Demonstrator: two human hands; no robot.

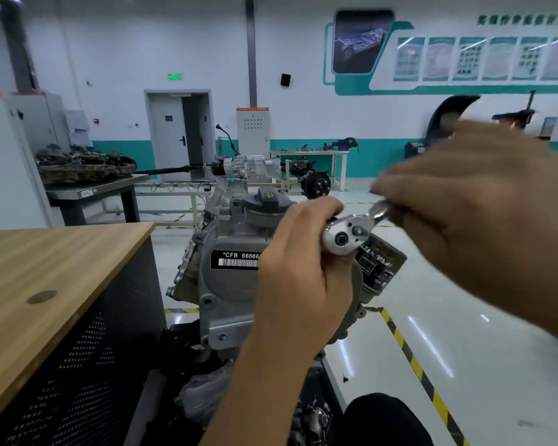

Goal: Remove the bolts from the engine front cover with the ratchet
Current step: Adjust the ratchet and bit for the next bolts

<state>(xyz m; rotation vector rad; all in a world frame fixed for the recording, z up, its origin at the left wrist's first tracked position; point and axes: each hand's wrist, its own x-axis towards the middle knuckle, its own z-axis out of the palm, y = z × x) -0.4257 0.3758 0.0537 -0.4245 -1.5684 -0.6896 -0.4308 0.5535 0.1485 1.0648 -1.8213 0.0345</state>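
The ratchet point(351, 231) is held clear of the engine front cover point(236, 278), its head gripped by the curled left hand point(300, 284) and its handle pinched by the blurred right hand point(484, 217). Below the grip, at least one bolt point(222, 337) is seen seated, so most of the removal is judged outstanding.

This is a vehicle-training workshop. An engine point(239, 268) stands on a stand in the middle of a glossy pale floor marked with yellow-and-black hazard tape point(413, 358). Behind it a gearbox with its driveshaft point(245, 165) sits on a frame, beside a wheel hub point(318, 185). A metal worktop point(91, 191) at the left carries grimy engine parts (piled in a heap). Teal wall boards point(484, 59) show a car chassis and instructional posters.
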